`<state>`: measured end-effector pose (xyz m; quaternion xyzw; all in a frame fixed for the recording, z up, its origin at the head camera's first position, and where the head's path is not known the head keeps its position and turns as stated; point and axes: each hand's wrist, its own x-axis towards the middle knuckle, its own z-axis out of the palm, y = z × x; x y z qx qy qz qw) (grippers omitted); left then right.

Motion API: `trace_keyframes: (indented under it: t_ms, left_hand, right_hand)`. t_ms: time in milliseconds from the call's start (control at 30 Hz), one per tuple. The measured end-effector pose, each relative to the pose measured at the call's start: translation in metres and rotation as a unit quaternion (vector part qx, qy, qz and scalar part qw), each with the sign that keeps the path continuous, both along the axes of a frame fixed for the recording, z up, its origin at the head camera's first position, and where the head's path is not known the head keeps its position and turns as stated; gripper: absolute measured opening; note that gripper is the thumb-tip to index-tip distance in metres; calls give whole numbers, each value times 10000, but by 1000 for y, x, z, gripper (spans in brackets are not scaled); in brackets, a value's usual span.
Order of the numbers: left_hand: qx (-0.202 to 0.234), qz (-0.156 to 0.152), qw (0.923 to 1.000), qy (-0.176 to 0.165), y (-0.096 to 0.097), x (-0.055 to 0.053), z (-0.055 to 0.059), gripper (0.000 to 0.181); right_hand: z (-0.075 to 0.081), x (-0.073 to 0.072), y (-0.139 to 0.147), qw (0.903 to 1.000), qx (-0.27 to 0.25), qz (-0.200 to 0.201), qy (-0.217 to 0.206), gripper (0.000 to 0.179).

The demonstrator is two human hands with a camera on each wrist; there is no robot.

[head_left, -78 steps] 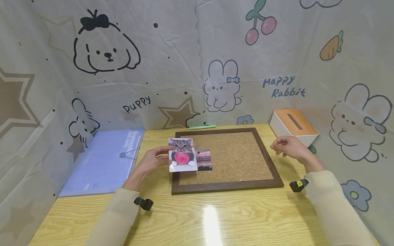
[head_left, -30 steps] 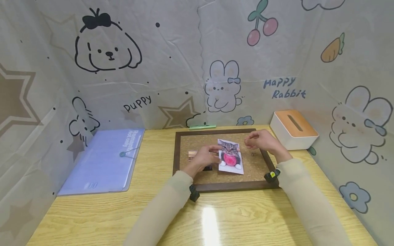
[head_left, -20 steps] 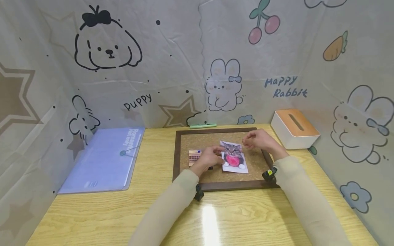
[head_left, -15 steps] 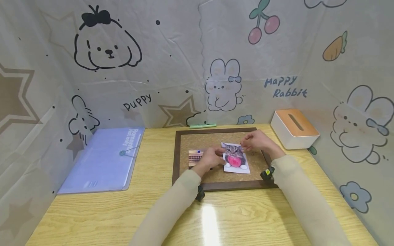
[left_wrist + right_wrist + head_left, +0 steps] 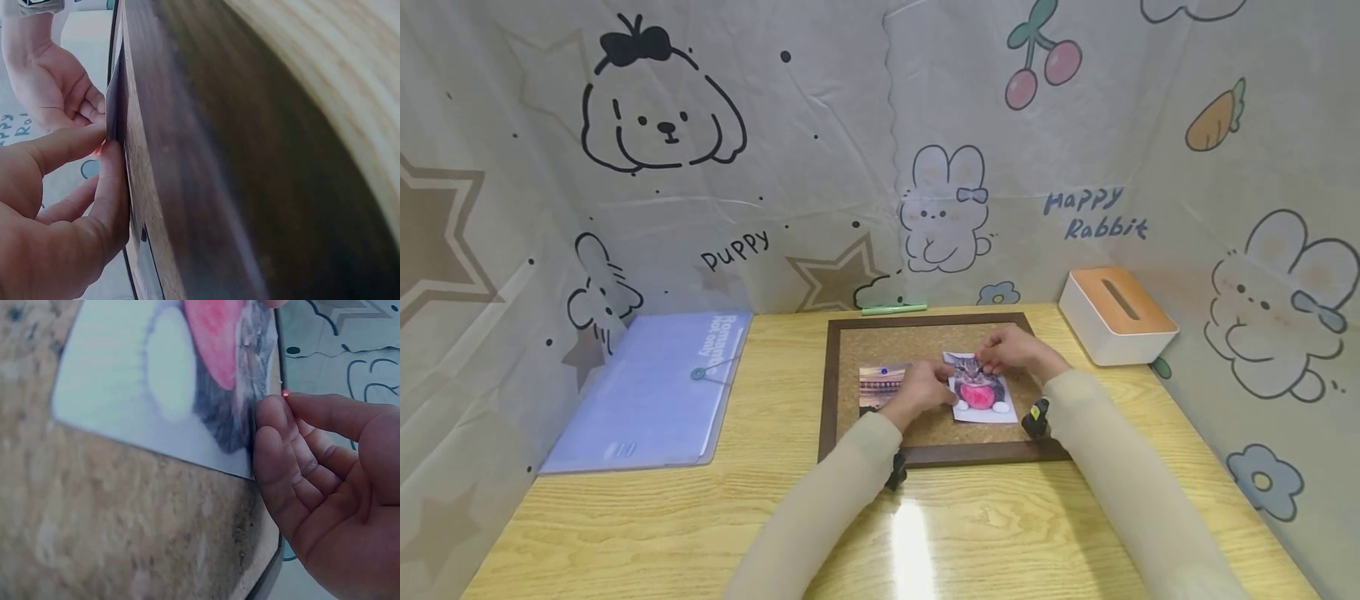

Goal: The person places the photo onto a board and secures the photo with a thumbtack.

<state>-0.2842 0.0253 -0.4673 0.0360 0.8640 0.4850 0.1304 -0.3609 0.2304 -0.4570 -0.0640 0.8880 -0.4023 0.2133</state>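
A photo of a cat with a pink ball (image 5: pixel 977 397) lies over the cork board (image 5: pixel 917 343), right of its middle. My left hand (image 5: pixel 922 387) pinches the photo's left edge between thumb and finger; in the left wrist view the photo (image 5: pixel 113 103) is seen edge-on, close to the cork. At the photo's top, my right hand (image 5: pixel 1011 348) pinches a red push pin (image 5: pixel 286 394) between thumb and index finger. The pin's point is hidden. A sunset photo (image 5: pixel 878 385) with a blue push pin (image 5: pixel 884 372) is at the board's left, partly behind my left hand.
A purple document folder (image 5: pixel 640 400) lies at the left. Behind the board's dark frame (image 5: pixel 955 454) is a green pen (image 5: pixel 893 309). A white tissue box with a wooden lid (image 5: pixel 1120 321) stands at the back right. Printed curtains enclose the table (image 5: pixel 820 533).
Over the last seconds, the left hand carried the cat photo rightward from the board's left edge. The right hand came in from the right and has now reached the photo's top with the pin.
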Motion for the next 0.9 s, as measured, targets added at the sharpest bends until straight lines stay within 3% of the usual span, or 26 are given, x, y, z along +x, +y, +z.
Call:
trace_keyframes:
  t_ms: [500, 900]
  left_hand:
    - [-190, -6, 9998, -74, 0, 0, 3, 46]
    - [-302, 92, 9995, -95, 2, 1, 3, 48]
  right_hand:
    - [-3, -4, -10, 9975, 669, 1, 223, 17]
    - [-3, -7, -15, 9948, 931, -415, 7, 16]
